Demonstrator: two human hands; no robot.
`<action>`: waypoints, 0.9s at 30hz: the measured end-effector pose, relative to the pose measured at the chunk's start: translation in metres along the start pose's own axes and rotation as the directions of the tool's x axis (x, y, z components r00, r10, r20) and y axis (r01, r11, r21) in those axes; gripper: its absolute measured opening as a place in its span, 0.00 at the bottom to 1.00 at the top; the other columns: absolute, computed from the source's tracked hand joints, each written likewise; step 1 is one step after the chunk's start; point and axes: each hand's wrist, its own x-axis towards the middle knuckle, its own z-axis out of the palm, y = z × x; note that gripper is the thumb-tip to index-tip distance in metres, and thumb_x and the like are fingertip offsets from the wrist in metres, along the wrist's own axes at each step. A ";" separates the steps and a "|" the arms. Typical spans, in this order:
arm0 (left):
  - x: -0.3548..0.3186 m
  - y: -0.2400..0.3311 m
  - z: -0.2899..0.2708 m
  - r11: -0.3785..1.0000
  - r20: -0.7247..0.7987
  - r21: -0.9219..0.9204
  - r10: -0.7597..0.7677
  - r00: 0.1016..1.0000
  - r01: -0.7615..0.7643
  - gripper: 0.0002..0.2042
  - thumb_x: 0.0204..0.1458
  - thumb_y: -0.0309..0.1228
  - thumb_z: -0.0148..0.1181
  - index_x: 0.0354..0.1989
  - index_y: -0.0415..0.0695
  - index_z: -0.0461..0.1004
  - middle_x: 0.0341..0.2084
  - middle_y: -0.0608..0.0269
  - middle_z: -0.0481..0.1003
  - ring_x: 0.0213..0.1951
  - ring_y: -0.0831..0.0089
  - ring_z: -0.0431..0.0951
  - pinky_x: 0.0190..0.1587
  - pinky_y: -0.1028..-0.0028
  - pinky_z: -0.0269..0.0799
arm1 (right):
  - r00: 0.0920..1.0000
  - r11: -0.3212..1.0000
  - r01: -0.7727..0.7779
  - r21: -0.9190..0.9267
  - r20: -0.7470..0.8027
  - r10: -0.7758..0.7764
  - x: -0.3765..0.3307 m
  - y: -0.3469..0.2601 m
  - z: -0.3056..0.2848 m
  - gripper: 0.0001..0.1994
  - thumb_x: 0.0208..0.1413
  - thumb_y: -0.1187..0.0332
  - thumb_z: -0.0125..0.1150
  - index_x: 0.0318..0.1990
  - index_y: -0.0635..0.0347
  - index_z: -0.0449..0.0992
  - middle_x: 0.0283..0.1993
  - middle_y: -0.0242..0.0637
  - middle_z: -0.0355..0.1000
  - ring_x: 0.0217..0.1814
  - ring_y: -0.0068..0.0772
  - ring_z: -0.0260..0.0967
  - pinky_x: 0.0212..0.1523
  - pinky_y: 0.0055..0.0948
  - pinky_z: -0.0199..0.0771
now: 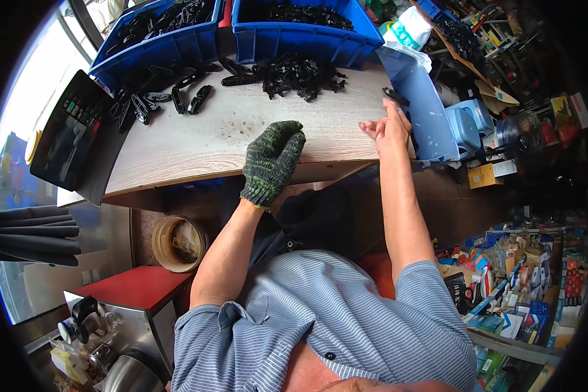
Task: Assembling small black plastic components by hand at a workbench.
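Note:
My left hand (pixel 272 163) wears a green and black knit glove and hovers over the front edge of the wooden table (pixel 196 140). Its fingers are curled together, and anything inside them is hidden. Bare, my right hand (pixel 392 130) is at the table's right end with fingers stretched and thumb apart. A small black plastic part (pixel 395 97) lies just beyond its fingertips, beside the light blue bin (pixel 431 121). At the back of the tabletop is a heap of black pieces (pixel 300 77), with several longer black plastic parts (pixel 178 99) to its left.
Two blue crates (pixel 300 44) of black parts line the back. A black panel device (pixel 68 130) stands at the left end. Below are a round bucket (pixel 178 243) and a red-topped cabinet (pixel 127 287). Cluttered shelves (pixel 513 287) fill the right side.

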 end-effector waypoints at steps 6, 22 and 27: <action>-0.002 0.000 0.000 1.000 0.004 0.012 -0.008 1.000 0.008 0.13 0.62 0.28 0.61 0.53 0.39 0.77 0.42 0.60 0.81 0.42 0.76 0.81 0.41 0.76 0.80 | 0.984 0.970 -0.076 -0.231 0.140 0.111 0.014 0.003 0.032 0.11 0.54 0.64 0.71 0.39 0.59 0.76 0.10 0.28 0.56 0.12 0.26 0.63 0.23 0.39 0.83; -0.003 0.005 0.001 0.968 -0.008 0.197 0.158 0.987 -0.153 0.12 0.58 0.22 0.62 0.50 0.37 0.78 0.40 0.58 0.83 0.39 0.76 0.82 0.45 0.76 0.77 | 0.969 0.699 0.080 -0.710 0.221 0.114 0.026 0.002 0.068 0.13 0.55 0.60 0.70 0.40 0.60 0.80 0.18 0.30 0.67 0.10 0.20 0.57 0.10 0.26 0.63; 0.000 0.008 0.001 0.983 -0.007 0.163 0.083 0.996 -0.081 0.12 0.58 0.23 0.62 0.50 0.37 0.78 0.41 0.59 0.83 0.41 0.78 0.81 0.47 0.75 0.77 | 0.961 0.778 0.070 -0.625 0.251 0.115 0.024 0.002 0.056 0.13 0.54 0.61 0.71 0.38 0.59 0.79 0.13 0.25 0.61 0.09 0.20 0.59 0.12 0.26 0.67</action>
